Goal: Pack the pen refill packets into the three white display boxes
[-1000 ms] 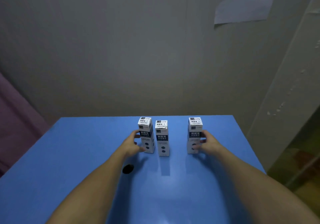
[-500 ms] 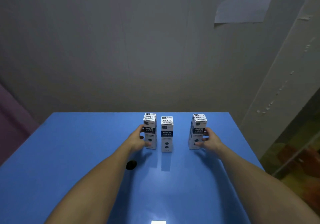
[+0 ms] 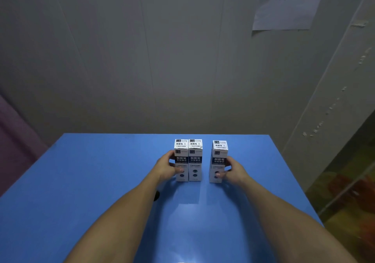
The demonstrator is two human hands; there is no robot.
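Three white display boxes with dark labels stand upright on the blue table [image 3: 101, 181]. The left box [image 3: 181, 160] touches the middle box [image 3: 195, 161] side by side. My left hand [image 3: 167, 167] grips the left box from its left side. The right box [image 3: 218, 161] stands apart, a small gap away from the middle one, slightly tilted. My right hand [image 3: 231, 169] grips it from the right, thumb on its front. All three tops are closed, and no loose refill packets show.
A small black spot [image 3: 156, 195] lies on the table beside my left forearm. A grey panel wall stands behind the table, with a paper sign [image 3: 288, 2] at upper right. The table's right edge drops off near a patterned floor [image 3: 349, 197].
My left hand has slid the left box rightward until it touches the middle box. The right box, held by my right hand, has shifted slightly toward the others.
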